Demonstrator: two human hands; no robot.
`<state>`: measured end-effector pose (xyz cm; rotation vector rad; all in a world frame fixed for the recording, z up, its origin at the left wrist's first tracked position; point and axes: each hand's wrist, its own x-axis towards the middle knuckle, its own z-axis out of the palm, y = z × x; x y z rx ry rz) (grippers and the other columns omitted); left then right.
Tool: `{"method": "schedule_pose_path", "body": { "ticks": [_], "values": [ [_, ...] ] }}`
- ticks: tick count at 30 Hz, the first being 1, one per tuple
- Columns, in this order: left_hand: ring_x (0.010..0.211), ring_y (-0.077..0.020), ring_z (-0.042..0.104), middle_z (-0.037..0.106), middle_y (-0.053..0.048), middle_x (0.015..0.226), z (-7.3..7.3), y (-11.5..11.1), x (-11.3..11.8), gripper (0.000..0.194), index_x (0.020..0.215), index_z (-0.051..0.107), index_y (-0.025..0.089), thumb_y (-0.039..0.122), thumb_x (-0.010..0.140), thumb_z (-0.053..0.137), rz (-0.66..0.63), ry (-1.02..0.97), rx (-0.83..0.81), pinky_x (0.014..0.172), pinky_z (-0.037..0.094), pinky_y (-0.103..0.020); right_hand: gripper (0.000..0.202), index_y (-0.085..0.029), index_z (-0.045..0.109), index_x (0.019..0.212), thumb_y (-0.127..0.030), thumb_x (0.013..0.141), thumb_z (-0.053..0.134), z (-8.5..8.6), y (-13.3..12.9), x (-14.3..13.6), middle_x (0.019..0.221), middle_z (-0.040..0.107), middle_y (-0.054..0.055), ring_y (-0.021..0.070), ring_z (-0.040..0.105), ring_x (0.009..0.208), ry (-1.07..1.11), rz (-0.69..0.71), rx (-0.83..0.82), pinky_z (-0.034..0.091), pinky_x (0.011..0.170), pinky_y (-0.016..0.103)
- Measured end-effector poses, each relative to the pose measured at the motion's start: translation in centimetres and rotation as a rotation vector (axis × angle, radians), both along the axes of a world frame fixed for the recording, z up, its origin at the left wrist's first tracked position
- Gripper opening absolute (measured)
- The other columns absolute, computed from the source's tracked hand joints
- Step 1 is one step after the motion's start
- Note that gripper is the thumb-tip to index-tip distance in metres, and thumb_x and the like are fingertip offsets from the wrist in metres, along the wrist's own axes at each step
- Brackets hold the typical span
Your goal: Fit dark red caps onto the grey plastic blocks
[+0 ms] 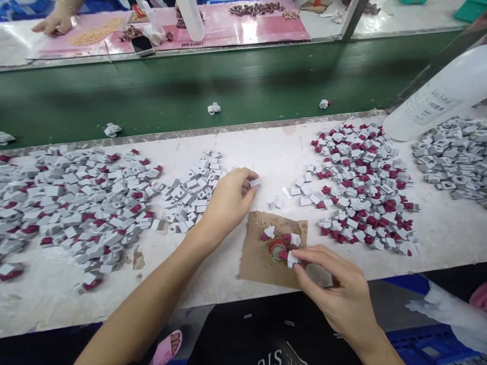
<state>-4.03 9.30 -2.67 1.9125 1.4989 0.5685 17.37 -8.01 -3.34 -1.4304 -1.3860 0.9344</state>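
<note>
My left hand pinches a small grey plastic block above the white table, just right of a pile of similar grey blocks. In my right hand is a grey and dark red plastic part, gripped between thumb and fingertips. Its dark red end is over a red-rimmed bottle cap, and whether it touches the inside I cannot tell. The cap lies on a piece of brown cardboard. Two more grey and dark red parts, one at the left and one at the right, lie beside the cap.
Grey and dark red parts form a wide heap at left and another at right. A white plastic bottle leans at the far right near more grey pieces. Beyond the green divider, another person's hand rests on a table.
</note>
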Motion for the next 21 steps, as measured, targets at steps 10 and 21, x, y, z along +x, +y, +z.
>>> {"method": "schedule_pose_path", "body": {
  "ticks": [10,21],
  "values": [
    [0.11,-0.0274,0.079,0.084,-0.009,0.118,1.0,-1.4,0.5,0.013,0.115,0.076,0.023,0.027,0.102,0.074,0.031,-0.212,-0.149,0.092,0.065,-0.041,0.015,-0.035,0.092,0.108,-0.026,0.099,0.084,0.5,0.4,0.7,0.096,0.088,0.005,0.0274,0.083,0.082,0.066,-0.032,-0.087,0.071,0.071,0.04],
    [0.106,-0.0234,0.083,0.086,-0.01,0.116,3.4,-3.2,3.4,0.025,0.122,0.078,0.02,0.034,0.103,0.086,-0.095,-0.901,-0.537,0.093,0.07,-0.036,0.014,-0.038,0.093,0.11,-0.039,0.096,0.093,2.0,7.3,1.8,0.112,0.092,0.0,0.0322,0.089,0.115,0.665,-0.208,-0.114,0.068,0.115,0.064]
  ]
}}
